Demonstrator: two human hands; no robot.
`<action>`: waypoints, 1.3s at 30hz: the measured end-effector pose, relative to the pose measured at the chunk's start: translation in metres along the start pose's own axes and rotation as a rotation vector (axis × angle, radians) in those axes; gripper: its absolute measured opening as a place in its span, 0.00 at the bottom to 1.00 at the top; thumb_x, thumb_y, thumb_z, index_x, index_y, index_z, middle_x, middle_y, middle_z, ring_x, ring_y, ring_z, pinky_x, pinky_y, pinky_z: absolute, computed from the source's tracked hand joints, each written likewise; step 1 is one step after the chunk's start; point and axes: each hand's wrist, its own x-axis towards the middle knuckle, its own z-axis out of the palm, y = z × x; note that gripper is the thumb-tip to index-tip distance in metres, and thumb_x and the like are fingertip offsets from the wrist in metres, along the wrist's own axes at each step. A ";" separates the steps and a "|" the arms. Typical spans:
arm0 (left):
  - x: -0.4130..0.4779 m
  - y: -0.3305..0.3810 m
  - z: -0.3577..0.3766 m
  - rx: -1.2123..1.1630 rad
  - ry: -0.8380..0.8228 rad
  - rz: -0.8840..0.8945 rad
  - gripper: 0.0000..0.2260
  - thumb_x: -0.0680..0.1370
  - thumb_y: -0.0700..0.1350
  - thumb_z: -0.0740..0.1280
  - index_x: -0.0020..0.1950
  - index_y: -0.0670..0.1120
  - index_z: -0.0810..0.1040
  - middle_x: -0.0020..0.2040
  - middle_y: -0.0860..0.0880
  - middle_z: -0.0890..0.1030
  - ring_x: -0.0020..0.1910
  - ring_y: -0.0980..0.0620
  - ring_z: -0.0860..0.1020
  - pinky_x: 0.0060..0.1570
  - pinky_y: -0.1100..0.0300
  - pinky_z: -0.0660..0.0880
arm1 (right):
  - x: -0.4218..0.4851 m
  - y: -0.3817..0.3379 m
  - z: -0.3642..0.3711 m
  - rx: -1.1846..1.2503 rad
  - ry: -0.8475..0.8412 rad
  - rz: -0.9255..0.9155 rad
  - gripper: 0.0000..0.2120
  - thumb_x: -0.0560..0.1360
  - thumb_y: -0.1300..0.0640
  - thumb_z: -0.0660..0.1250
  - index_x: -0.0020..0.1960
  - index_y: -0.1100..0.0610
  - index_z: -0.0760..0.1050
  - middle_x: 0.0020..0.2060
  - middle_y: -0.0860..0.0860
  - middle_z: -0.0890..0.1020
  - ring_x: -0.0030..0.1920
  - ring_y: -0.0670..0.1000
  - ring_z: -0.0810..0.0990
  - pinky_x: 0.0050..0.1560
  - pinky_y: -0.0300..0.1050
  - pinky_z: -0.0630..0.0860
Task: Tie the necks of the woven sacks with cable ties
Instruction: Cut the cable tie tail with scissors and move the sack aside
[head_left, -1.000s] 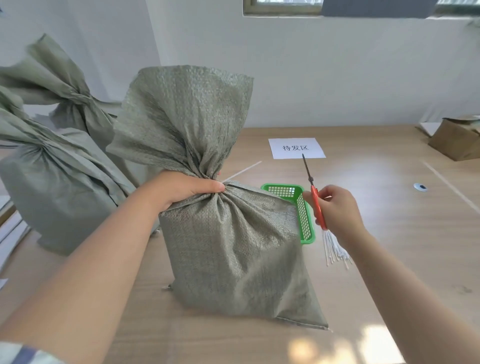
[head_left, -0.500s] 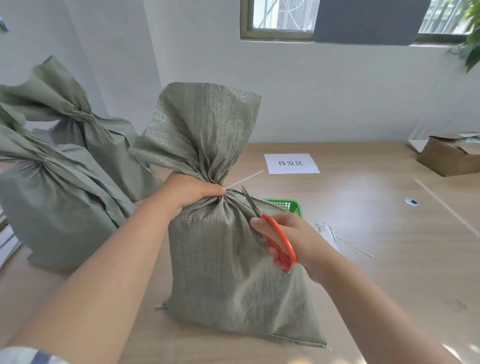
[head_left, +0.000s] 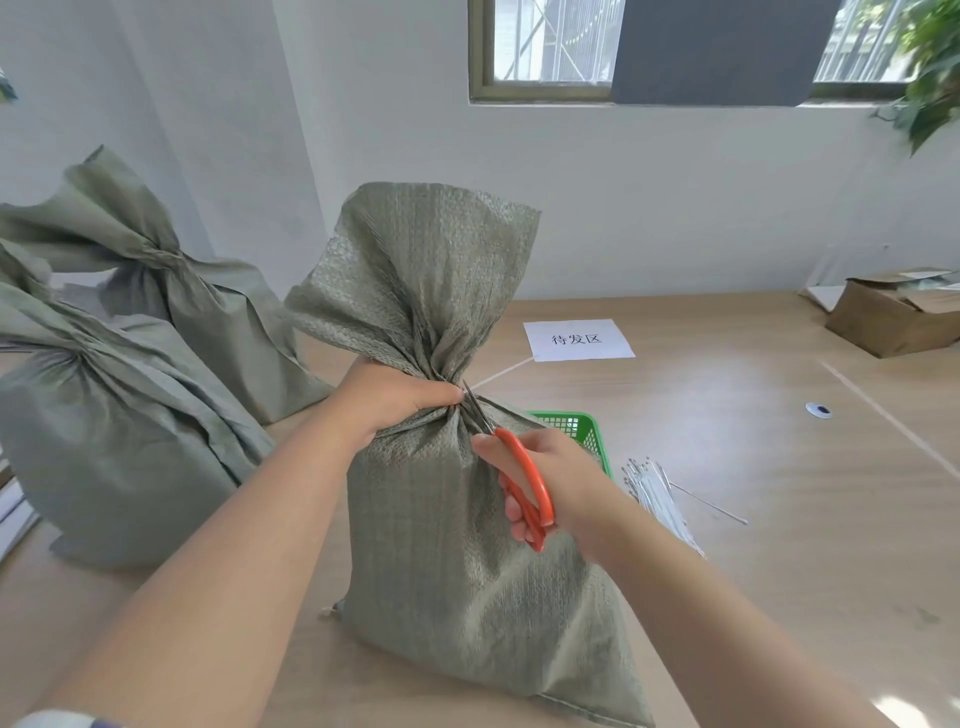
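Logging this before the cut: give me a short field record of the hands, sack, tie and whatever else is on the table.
left grip: wraps the front sack at its neck
right grip: holds orange scissors, blade tips at the neck
cable tie: white tail juts right from the neck, uncut
other sacks: two at left, necks bunched, ties not visible
table: green basket behind front sack, bundle of spare ties, paper label, cardboard box far right

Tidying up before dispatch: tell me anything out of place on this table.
One cable tie lies alone on the table, angled away from the bundle of ties beside the green basket. Nothing else stands out.
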 end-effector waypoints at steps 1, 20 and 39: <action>0.000 0.000 0.000 -0.004 -0.007 0.003 0.18 0.66 0.44 0.83 0.52 0.50 0.83 0.44 0.58 0.82 0.44 0.60 0.80 0.52 0.64 0.74 | 0.000 0.000 0.001 0.000 0.012 -0.002 0.19 0.75 0.44 0.70 0.41 0.60 0.72 0.24 0.57 0.76 0.21 0.53 0.73 0.22 0.39 0.71; -0.006 0.006 0.007 -0.026 -0.028 0.002 0.15 0.66 0.43 0.83 0.46 0.51 0.82 0.41 0.61 0.81 0.40 0.66 0.77 0.40 0.69 0.72 | -0.010 0.011 0.013 -0.162 0.169 -0.080 0.23 0.78 0.44 0.64 0.42 0.65 0.73 0.24 0.57 0.76 0.20 0.53 0.73 0.23 0.42 0.69; -0.012 -0.004 -0.009 -0.042 0.023 -0.138 0.19 0.65 0.44 0.84 0.52 0.48 0.82 0.48 0.52 0.83 0.42 0.60 0.79 0.48 0.64 0.74 | 0.001 0.028 -0.062 -0.524 0.536 -0.218 0.23 0.73 0.40 0.70 0.34 0.59 0.72 0.28 0.56 0.79 0.30 0.55 0.76 0.32 0.47 0.73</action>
